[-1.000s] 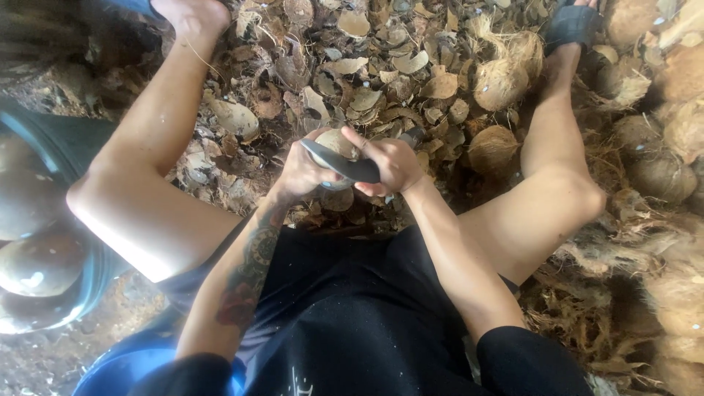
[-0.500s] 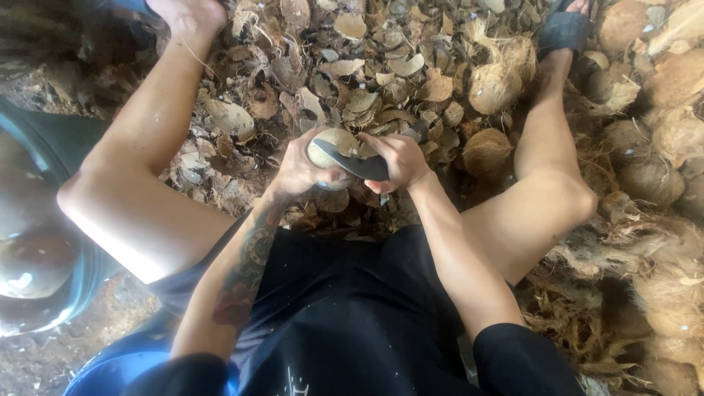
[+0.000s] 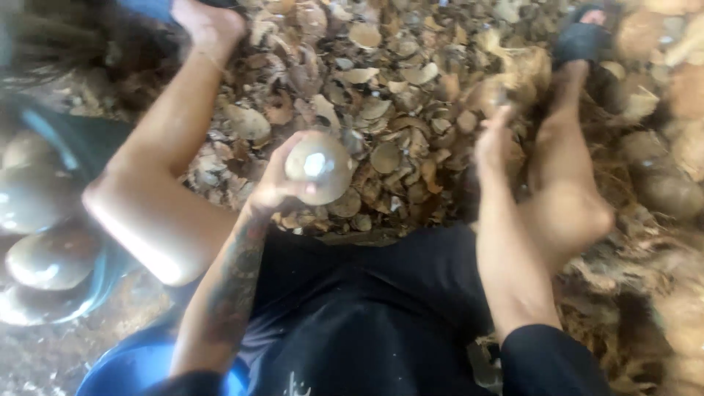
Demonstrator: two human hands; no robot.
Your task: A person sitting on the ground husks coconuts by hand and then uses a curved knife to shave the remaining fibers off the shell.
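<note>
Nearest, below the peeled coconut [image 3: 319, 167]: a blue basin [image 3: 139, 367] at the bottom edge, then black shorts [image 3: 367, 315] spread between the knees.

Up from there, straight to the nut: the tattooed forearm and the left hand [image 3: 273, 183], fingers wrapped about the nut's left side and underside, gripping it and holding it up off the ground. Pale, smooth and round, with a bright glint on its face; no blade across it now.

Half a second ago, both hands closed together on this nut with a dark blade laid over it. Now only one hand on it. To the right of the nut and well apart from it: the right hand [image 3: 493, 143], swung out toward the litter and smeared by motion. Cannot tell whether its fingers are clenched or released, nor whether the blade is in them. Judging from that parting, cutting on this nut is broken off for the moment, with the nut kept by the left hand alone.

To the left of the nut, past the bent knee: a grey-blue tub [image 3: 110, 268] with other pale nuts [image 3: 51, 257] in it.

Beyond the nut: the shell pile [image 3: 396, 110], brown chips and curved scraps strewn thick. Farthest, up and right of the nut: a foot in a dark sandal [image 3: 579, 42] among husked brown coconuts [image 3: 660, 191].
</note>
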